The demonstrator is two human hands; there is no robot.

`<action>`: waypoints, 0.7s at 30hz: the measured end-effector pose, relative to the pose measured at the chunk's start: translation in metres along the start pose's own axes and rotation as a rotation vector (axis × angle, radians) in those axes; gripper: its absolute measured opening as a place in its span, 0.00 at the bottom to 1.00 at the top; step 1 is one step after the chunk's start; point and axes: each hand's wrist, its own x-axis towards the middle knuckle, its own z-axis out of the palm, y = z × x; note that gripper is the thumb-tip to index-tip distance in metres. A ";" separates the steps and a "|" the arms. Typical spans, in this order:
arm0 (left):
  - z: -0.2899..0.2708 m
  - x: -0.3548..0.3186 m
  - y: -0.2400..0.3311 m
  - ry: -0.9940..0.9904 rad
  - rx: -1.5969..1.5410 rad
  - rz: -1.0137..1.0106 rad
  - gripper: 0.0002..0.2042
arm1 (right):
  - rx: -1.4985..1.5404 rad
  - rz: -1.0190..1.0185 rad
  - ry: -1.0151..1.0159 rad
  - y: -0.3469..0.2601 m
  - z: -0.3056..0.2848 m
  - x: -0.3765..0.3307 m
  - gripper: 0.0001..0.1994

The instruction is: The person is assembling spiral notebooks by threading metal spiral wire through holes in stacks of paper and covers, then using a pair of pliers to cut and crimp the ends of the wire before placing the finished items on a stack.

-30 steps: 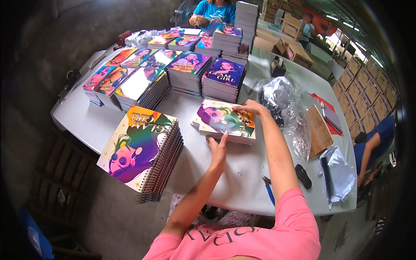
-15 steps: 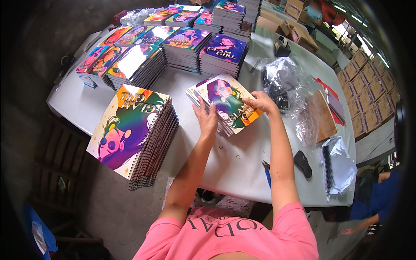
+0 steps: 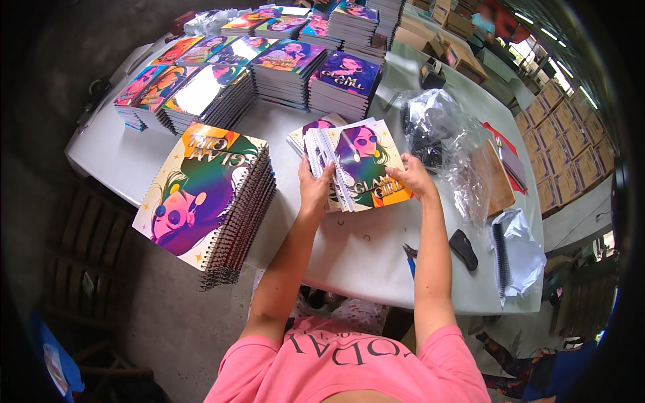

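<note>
My hands hold an unbound notebook (image 3: 366, 158) with a cream cover showing a long-haired figure in sunglasses. Its punched left edge is fanned out, so white strips of several sheets show. My left hand (image 3: 316, 187) is closed on that punched edge, thumb on top. At the opposite side my right hand (image 3: 416, 178) grips the right edge of the cover. Partly hidden behind the notebook lies another cover (image 3: 322, 123) of similar design. To the left rises a tall stack of notebooks (image 3: 201, 191) with black spiral binding along its right side.
Several piles of colourful notebooks (image 3: 289, 60) fill the table's far side. On the right lie clear plastic wrap (image 3: 467, 191), a wooden board (image 3: 497, 178), pliers (image 3: 410, 258), a black object (image 3: 463, 250) and black spiral coils (image 3: 501, 258) by white paper. Brown cartons (image 3: 564, 148) are stacked beyond.
The notebook has turned more upright and its punched edge has fanned apart. My left hand has shifted slightly left onto that edge; my right hand has moved a little lower along the right side.
</note>
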 end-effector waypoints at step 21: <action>0.020 -0.084 0.139 -0.406 0.058 0.287 0.20 | 0.446 -0.479 0.299 -0.048 0.047 -0.193 0.20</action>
